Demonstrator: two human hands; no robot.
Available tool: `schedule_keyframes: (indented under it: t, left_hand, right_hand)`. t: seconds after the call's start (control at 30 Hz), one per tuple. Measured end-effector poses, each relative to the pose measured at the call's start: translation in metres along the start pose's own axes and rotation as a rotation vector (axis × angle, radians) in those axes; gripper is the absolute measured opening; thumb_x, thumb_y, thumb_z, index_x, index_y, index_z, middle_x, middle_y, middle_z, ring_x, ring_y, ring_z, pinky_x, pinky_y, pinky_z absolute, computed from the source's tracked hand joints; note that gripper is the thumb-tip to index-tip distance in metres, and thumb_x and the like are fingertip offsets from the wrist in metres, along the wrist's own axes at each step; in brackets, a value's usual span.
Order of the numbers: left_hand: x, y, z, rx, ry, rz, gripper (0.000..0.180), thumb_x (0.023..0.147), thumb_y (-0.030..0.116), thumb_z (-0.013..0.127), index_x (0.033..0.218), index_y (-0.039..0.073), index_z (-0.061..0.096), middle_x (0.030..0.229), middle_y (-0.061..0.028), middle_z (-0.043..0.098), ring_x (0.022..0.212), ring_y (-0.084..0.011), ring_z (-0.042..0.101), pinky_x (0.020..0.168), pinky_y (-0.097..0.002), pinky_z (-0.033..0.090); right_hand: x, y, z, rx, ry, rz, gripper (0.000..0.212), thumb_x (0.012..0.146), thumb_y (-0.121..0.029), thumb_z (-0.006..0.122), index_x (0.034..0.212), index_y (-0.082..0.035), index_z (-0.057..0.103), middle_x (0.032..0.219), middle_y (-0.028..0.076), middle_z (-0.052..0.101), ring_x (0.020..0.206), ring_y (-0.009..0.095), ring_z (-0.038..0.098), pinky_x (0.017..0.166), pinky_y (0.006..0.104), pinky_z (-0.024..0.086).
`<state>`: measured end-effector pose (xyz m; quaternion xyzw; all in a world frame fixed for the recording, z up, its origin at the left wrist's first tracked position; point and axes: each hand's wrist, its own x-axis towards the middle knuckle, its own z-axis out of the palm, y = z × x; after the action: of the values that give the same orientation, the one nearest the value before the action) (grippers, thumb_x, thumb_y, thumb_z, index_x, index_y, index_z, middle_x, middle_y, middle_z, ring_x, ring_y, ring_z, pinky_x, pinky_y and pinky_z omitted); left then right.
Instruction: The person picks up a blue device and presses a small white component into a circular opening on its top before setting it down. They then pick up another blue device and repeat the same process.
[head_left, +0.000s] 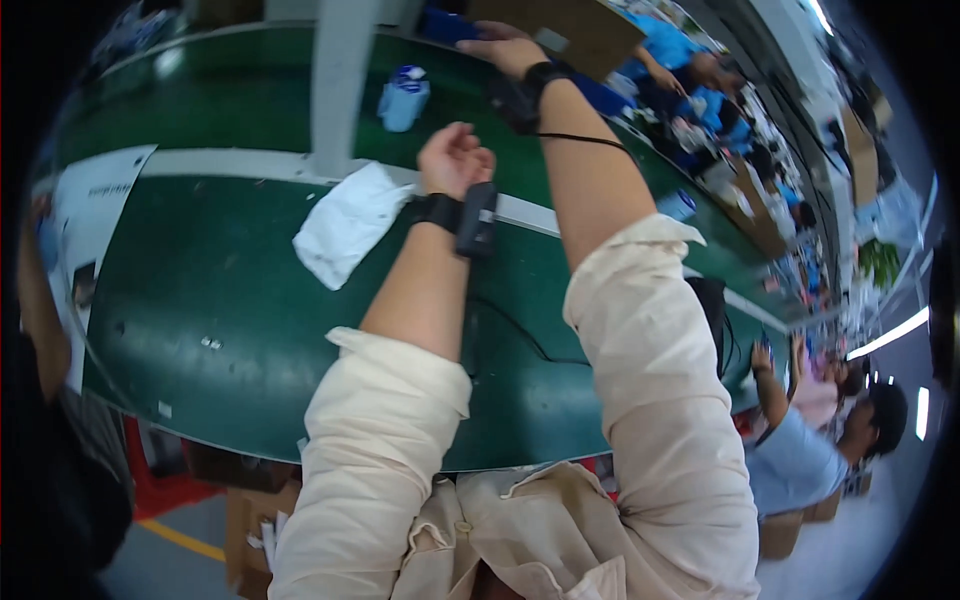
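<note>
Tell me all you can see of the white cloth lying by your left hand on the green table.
The white cloth is a soft, crumpled sheet that looks like fabric or a wipe, loosely folded with creased, uneven edges. It lies flat on the green table, its upper corner overlapping the white stripe that runs across the tabletop, just below a grey upright post. The left hand, loosely curled, sits just right of it; whether they touch cannot be told. Nothing rests on top of it.

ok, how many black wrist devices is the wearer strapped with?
2. One wrist device sits on the left wrist, below the loosely curled left hand over the green table. The other wrist device sits on the right wrist, behind the right hand reaching far across.
</note>
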<state>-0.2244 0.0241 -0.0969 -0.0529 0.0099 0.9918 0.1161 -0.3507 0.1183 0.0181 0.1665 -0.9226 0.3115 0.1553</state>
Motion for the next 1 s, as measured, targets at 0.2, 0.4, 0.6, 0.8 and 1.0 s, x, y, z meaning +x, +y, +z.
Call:
schedule_keyframes:
  t: [0.2,0.4,0.6,0.8,1.0]
  left_hand:
    - [-0.006,0.000,0.003,-0.070,-0.030,0.015,0.015,0.084,0.017,0.056,0.080,0.003,0.057,0.066,-0.0059,0.057,0.044,-0.0135,0.044,0.056,-0.0279,0.048]
    - [0.013,0.002,-0.026,0.018,-0.197,-0.084,0.013,0.081,0.021,0.059,0.078,0.008,0.057,0.070,-0.0048,0.056,0.055,-0.0171,0.050,0.060,-0.0335,0.049]
    - [-0.005,-0.026,-0.005,0.379,-0.100,-0.181,0.031,0.079,0.012,0.059,0.109,0.004,0.052,0.088,-0.0075,0.056,0.086,-0.0224,0.062,0.083,-0.0412,0.051]
    - [-0.072,-0.037,0.032,0.835,-0.728,-0.724,0.074,0.069,0.005,0.071,0.133,0.004,0.033,0.116,-0.0100,0.053,0.104,-0.0226,0.059,0.091,-0.0418,0.047]
    - [-0.154,-0.038,0.051,1.065,-0.696,-0.696,0.072,0.063,0.008,0.080,0.126,0.005,0.045,0.113,-0.0060,0.058,0.103,-0.0166,0.058,0.090,-0.0321,0.047]
  right_hand:
    - [-0.006,-0.033,0.057,0.056,-0.376,-0.001,0.084,0.061,-0.043,0.081,0.131,-0.008,0.050,0.127,0.018,0.054,0.114,0.030,0.054,0.096,0.0342,0.043]
    - [-0.016,-0.026,0.048,-0.100,-0.368,-0.074,0.084,0.058,-0.040,0.084,0.128,-0.006,0.052,0.116,0.016,0.059,0.103,0.027,0.059,0.091,0.0331,0.046]
    - [-0.091,-0.012,-0.060,0.346,-0.318,0.022,0.074,0.068,-0.024,0.080,0.131,-0.003,0.048,0.112,0.009,0.057,0.096,0.017,0.057,0.084,0.0287,0.048]
    - [-0.232,-0.034,-0.172,0.473,-0.441,-0.123,0.086,0.062,-0.011,0.080,0.137,-0.004,0.040,0.119,0.010,0.057,0.111,0.018,0.052,0.097,0.0309,0.040]
    - [-0.294,-0.047,-0.145,0.569,-0.599,-0.147,0.094,0.061,-0.008,0.083,0.140,-0.003,0.034,0.132,0.012,0.048,0.118,0.021,0.049,0.101,0.0366,0.038]
